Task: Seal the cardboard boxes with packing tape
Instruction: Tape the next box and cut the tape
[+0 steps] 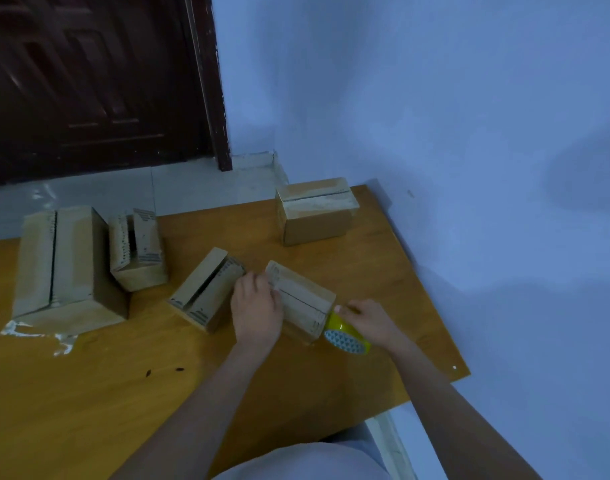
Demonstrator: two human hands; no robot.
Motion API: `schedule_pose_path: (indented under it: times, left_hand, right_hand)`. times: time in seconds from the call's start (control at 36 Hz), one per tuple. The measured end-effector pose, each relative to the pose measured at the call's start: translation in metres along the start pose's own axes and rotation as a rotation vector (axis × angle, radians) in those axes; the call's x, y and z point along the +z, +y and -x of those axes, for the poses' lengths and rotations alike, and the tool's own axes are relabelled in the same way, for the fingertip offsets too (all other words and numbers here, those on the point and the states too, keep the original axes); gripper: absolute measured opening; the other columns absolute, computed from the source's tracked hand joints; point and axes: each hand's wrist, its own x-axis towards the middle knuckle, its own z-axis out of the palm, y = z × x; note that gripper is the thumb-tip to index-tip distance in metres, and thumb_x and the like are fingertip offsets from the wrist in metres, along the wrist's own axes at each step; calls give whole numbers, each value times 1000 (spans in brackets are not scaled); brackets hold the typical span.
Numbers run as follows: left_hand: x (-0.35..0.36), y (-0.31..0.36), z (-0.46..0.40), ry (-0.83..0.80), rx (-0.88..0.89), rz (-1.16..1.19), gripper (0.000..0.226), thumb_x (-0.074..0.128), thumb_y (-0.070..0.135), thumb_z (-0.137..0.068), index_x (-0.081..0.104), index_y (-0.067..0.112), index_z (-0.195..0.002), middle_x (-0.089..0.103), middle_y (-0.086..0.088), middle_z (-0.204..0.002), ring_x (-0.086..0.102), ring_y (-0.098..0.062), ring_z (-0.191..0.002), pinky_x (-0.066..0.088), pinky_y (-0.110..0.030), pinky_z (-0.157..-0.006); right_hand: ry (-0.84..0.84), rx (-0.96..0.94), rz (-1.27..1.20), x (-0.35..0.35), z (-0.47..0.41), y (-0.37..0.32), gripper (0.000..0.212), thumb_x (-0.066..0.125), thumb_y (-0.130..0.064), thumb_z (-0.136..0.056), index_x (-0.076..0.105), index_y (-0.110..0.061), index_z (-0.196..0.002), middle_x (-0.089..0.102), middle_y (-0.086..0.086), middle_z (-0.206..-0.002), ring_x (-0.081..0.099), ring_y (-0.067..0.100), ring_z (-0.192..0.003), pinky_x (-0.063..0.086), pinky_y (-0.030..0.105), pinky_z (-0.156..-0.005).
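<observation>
Right hand grips yellow packing tape roll at the 4 o'clock end of the small brown cardboard box. Left hand presses flat at its 10 o'clock end. Seam runs 10-to-4; judged pull is toward 10.

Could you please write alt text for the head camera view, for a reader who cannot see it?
A person's left hand presses on a small cardboard box while the right hand holds a yellow tape roll at its near end. Four more boxes stand on the wooden table.
</observation>
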Motion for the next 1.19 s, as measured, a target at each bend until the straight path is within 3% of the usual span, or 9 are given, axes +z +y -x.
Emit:
schedule_pose_path:
  times: [0.08, 0.25, 0.42, 0.56, 0.72, 0.81, 0.94, 1.11, 1.19]
  left_hand:
    - [3, 15, 3, -121, 128, -146, 43, 41, 28, -99, 44, 5, -136, 42, -14, -140, 33, -31, -134, 25, -43, -111]
    - [18, 29, 7, -331, 112, -318, 67, 18, 45, -102, 1, 2, -151, -1, -13, -159, -6, -28, -146, -3, -40, -117]
    - [22, 21, 10, -320, 152, -340, 67, 13, 46, -102, -3, 3, -151, -6, -13, -159, -9, -28, -146, -8, -39, -117]
    - [27, 19, 10, -306, 155, -325, 66, 13, 45, -101, -2, 4, -151, -7, -14, -159, -11, -28, -146, -10, -39, -116]
    - [29, 18, 6, -226, 161, -287, 67, 37, 43, -98, 25, -1, -147, 21, -22, -154, 16, -35, -144, 12, -45, -117]
    - [32, 18, 7, -79, 341, -262, 49, 70, 26, -82, 53, 1, -121, 54, -24, -127, 48, -39, -119, 45, -48, -96]
    - [30, 22, 6, -44, 551, -264, 29, 82, 6, -65, 65, 9, -88, 63, -8, -97, 56, -28, -95, 52, -40, -79]
    - [29, 27, 21, -179, 485, -342, 49, 53, 44, -89, 63, 1, -109, 58, -16, -116, 54, -36, -113, 49, -46, -92]
    - [34, 27, 27, -227, 462, -400, 75, 29, 59, -91, 59, -4, -117, 56, -21, -121, 51, -40, -119, 43, -50, -102]
  right_hand:
    - [-91, 77, -371, 2, 10, 2, 22, 53, -24, -95, 64, -6, -99, 61, 4, -92, 60, 19, -93, 40, 28, -79]
    - [-136, 12, -603, 20, 25, 16, 16, 57, -16, -93, 69, -10, -102, 67, 5, -89, 64, 17, -80, 50, 26, -73]
    - [-49, -18, -496, 37, 28, 23, 42, 55, -32, -95, 58, 8, -85, 51, 10, -72, 50, 20, -66, 39, 32, -65]
    - [6, 29, -111, 51, 19, 28, 39, 52, -35, -96, 44, -19, -61, 37, -7, -57, 35, 5, -52, 25, 19, -49]
    - [22, 84, -59, 50, 11, 19, 44, 52, -38, -95, 36, -17, -59, 34, -2, -57, 32, 9, -50, 24, 25, -49]
    - [-25, 92, -44, 49, 8, 19, 44, 51, -39, -95, 38, -15, -61, 35, -1, -58, 33, 10, -50, 25, 26, -49]
    - [-51, 102, -48, 56, 5, 21, 37, 50, -42, -95, 48, -11, -73, 40, 5, -64, 37, 15, -55, 29, 31, -55]
    - [-26, 68, -253, 63, 12, 22, 35, 42, -35, -99, 44, -19, -69, 43, -1, -63, 40, 12, -58, 30, 28, -56]
    - [-62, 65, -475, 66, 19, 29, 30, 40, -34, -100, 59, -12, -106, 62, 4, -102, 57, 15, -94, 42, 30, -82]
